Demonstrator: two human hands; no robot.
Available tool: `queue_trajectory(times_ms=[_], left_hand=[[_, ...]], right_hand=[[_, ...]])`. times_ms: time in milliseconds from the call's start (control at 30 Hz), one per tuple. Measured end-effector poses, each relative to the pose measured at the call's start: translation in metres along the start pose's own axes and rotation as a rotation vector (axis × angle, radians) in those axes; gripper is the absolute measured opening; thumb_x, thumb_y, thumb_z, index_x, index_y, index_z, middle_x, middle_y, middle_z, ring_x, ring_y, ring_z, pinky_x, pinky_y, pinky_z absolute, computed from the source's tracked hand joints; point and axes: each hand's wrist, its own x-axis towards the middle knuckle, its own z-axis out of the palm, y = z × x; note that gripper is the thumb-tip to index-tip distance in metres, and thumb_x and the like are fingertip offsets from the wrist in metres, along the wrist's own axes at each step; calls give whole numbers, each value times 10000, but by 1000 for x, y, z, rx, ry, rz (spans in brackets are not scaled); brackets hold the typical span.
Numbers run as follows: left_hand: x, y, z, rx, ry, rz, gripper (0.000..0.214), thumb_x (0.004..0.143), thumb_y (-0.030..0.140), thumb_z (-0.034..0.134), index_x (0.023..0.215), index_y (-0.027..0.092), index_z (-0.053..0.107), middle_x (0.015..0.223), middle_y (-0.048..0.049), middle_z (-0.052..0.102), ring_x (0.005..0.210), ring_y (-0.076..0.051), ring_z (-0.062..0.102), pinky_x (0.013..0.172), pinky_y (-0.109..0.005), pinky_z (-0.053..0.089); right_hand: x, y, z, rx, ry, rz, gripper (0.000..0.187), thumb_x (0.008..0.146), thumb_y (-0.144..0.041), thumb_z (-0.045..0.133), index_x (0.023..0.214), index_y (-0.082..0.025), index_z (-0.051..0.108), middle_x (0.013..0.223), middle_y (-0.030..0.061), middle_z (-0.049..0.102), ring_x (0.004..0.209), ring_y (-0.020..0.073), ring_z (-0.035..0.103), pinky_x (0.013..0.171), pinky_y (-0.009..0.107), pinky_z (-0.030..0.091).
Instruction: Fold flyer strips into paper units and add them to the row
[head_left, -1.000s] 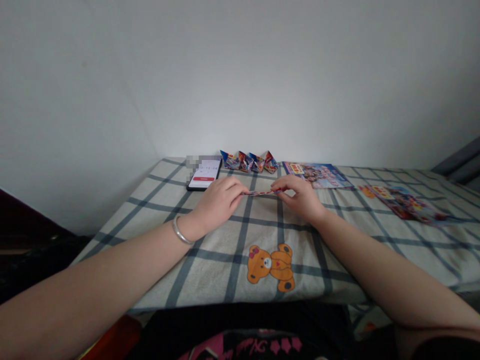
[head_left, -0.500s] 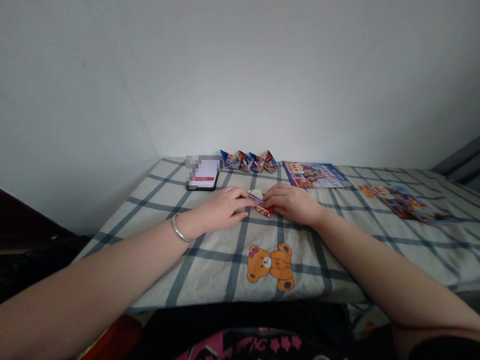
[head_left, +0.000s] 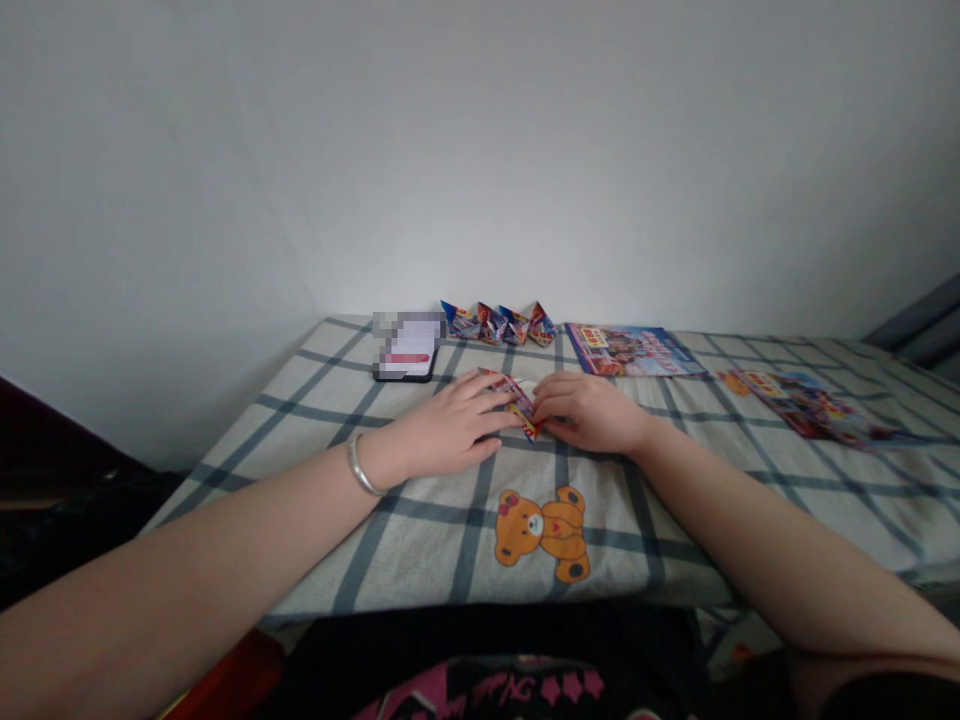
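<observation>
A small folded piece of coloured printed paper (head_left: 519, 405) lies on the checked cloth between my hands. My left hand (head_left: 450, 430), with a silver bangle at the wrist, lies fingers stretched out flat, pressing on the paper's left part. My right hand (head_left: 589, 412) has its fingers curled and pinches the paper's right edge against the cloth. Most of the paper is hidden under the fingers.
A phone (head_left: 407, 355) lies beyond my left hand. Several folded paper boats (head_left: 499, 323) stand in a row by the wall. Two printed leaflets (head_left: 630, 349) (head_left: 814, 406) lie at the right. The checked cloth (head_left: 420, 520) bears a bear picture (head_left: 544, 532).
A second ago both hands held the paper stretched as a thin strip. They have since come together and lowered, and the paper now lies folded on the cloth under the fingers.
</observation>
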Motion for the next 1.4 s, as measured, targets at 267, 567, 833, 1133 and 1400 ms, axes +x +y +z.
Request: queue_trajectory(times_ms=[267, 567, 833, 1133, 1400], left_hand=[[2, 3, -6, -139, -11, 122, 350, 919, 221, 506, 1257, 233, 598, 1301, -113, 547, 1276, -274, 453, 1092, -478, 389], [2, 1, -7, -247, -49, 119, 394, 874, 120, 494, 1225, 240, 626, 1338, -106, 509, 1318, -250, 433, 1124, -431, 374], [3, 3, -16, -211, -88, 95, 459, 821, 74, 504, 1212, 263, 653, 1289, -93, 529, 1242, -235, 498, 1104, -409, 389], [3, 3, -20, -257, -136, 80, 489, 838, 53, 463, 1218, 288, 660, 1345, -81, 517, 1291, -228, 477, 1123, -383, 365], [0, 10, -23, -244, -95, 56, 398, 808, 167, 572, 1201, 218, 611, 1315, -97, 538, 1216, -261, 523, 1097, -428, 389]], right_hand=[[3, -8, -3, -58, -46, 5, 161, 860, -159, 555, 882, -184, 713, 879, 74, 703, 904, 215, 625, 846, 360, 497], [5, -9, 0, 60, -12, -3, 124, 879, -199, 577, 859, -190, 699, 841, 64, 681, 867, 203, 597, 838, 343, 467], [4, -6, 8, 137, -1, 31, 89, 883, -221, 597, 894, -189, 679, 862, 62, 661, 872, 199, 582, 833, 343, 446], [4, 2, 15, 197, 26, 61, 69, 874, -264, 643, 859, -201, 667, 841, 40, 675, 854, 191, 599, 830, 346, 432], [3, 3, 22, 162, 90, 158, 101, 845, -303, 693, 848, -209, 658, 1160, 85, 645, 1134, 239, 535, 999, 431, 402]])
